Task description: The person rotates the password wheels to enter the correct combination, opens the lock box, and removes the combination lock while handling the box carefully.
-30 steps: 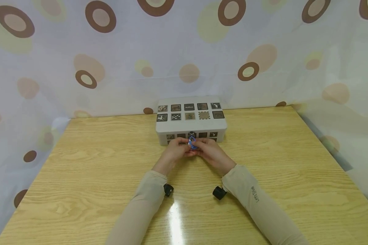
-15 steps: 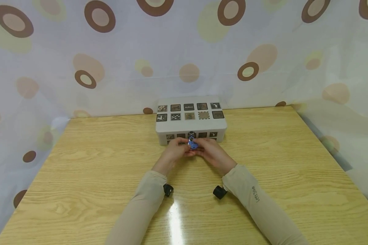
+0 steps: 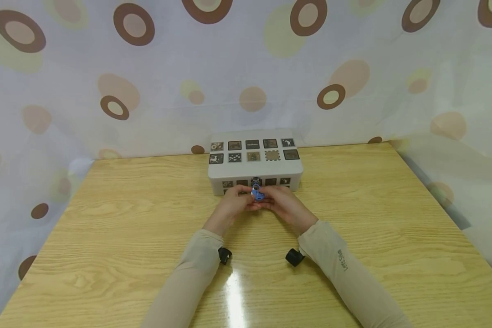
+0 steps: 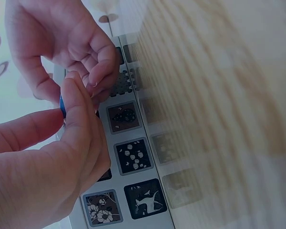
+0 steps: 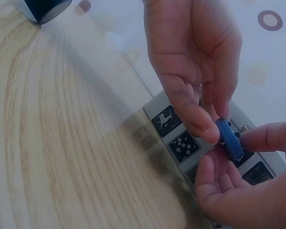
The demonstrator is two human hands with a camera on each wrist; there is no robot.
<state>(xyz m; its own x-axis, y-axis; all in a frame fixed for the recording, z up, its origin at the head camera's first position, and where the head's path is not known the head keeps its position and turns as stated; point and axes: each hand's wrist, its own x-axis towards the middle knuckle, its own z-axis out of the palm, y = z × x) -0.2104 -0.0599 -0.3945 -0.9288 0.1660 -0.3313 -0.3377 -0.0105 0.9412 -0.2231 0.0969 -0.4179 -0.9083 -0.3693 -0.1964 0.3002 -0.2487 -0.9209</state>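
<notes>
A small blue padlock (image 3: 258, 194) sits at the front latch (image 3: 256, 181) of a pale box (image 3: 246, 170) printed with dark picture squares. From the left, my left hand (image 3: 233, 200) pinches the padlock between thumb and fingers. My right hand (image 3: 284, 204) grips its other side, with the thumb against the blue body (image 5: 231, 139) in the right wrist view. The other fingers of the right hand curl below it. In the left wrist view, fingers hide nearly all the padlock, leaving a sliver of blue (image 4: 62, 106). Whether its shackle passes through the latch, I cannot tell.
The box stands with its lid down at the back of a wooden table (image 3: 127, 228), near a patterned curtain (image 3: 229, 68). Black wrist cameras, such as the one at the left cuff (image 3: 225, 255), hang near the tabletop.
The padlock has turned in my fingers: its ring-like outline of a second ago now shows as a solid blue body. Both hands stay in nearly the same place.
</notes>
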